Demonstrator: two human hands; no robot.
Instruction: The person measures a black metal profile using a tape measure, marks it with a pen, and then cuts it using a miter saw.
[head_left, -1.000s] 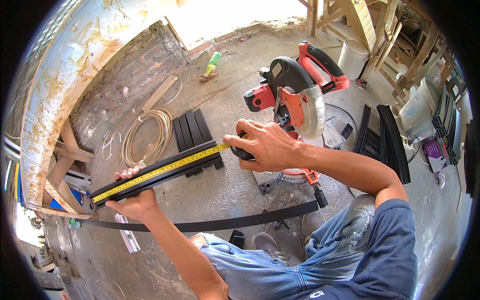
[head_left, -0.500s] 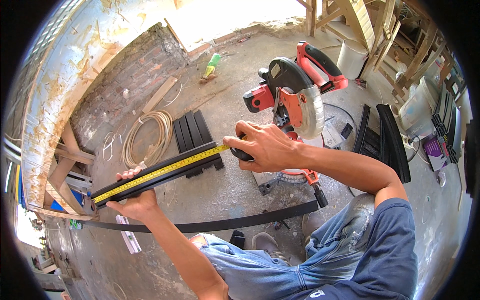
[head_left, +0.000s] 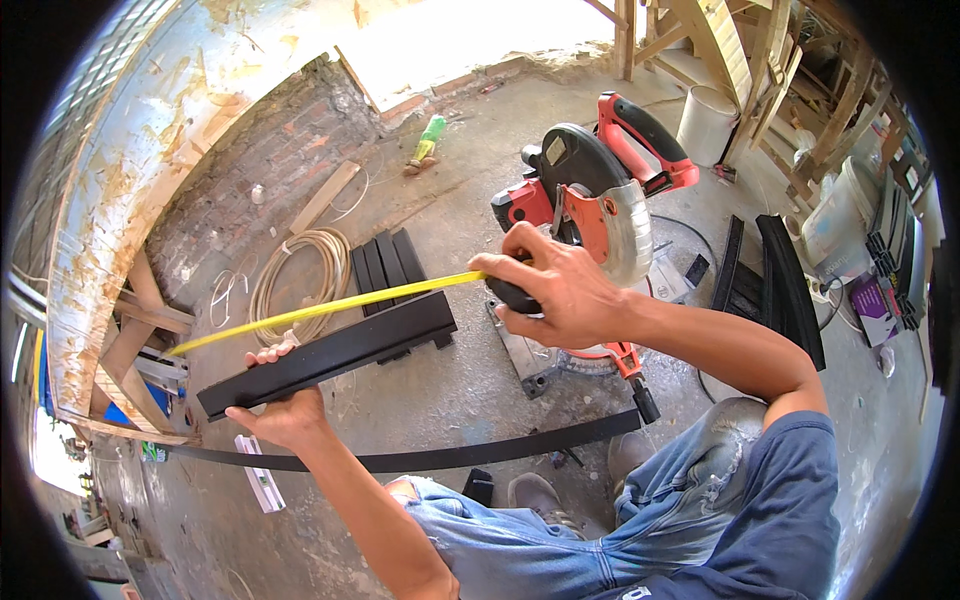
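My left hand (head_left: pixel 285 405) grips a short black profile strip (head_left: pixel 335 352) near its left end, fingers wrapped round from below. Held in my right hand (head_left: pixel 565 285) is a tape measure (head_left: pixel 512 292), its dark case mostly covered by the fingers. The yellow blade (head_left: pixel 330 312) stretches out to the left, above the strip and apart from it. Behind the right hand stands a red and black mitre saw (head_left: pixel 590 190). Several cut black strips (head_left: pixel 388 262) lie side by side on the floor, partly behind the held strip.
A long black strip (head_left: pixel 450 459) crosses the floor before my feet. Coiled hose (head_left: pixel 262 290) and a wooden stick (head_left: pixel 325 197) lie to the left, a white spirit level (head_left: pixel 260 473) nearer. More black profiles (head_left: pixel 790 290) and a white bucket (head_left: pixel 705 125) are at the right.
The tape blade has lifted off the strip, and my right hand has moved slightly right with the case. The strip has turned in my left hand, showing a broad smooth face.
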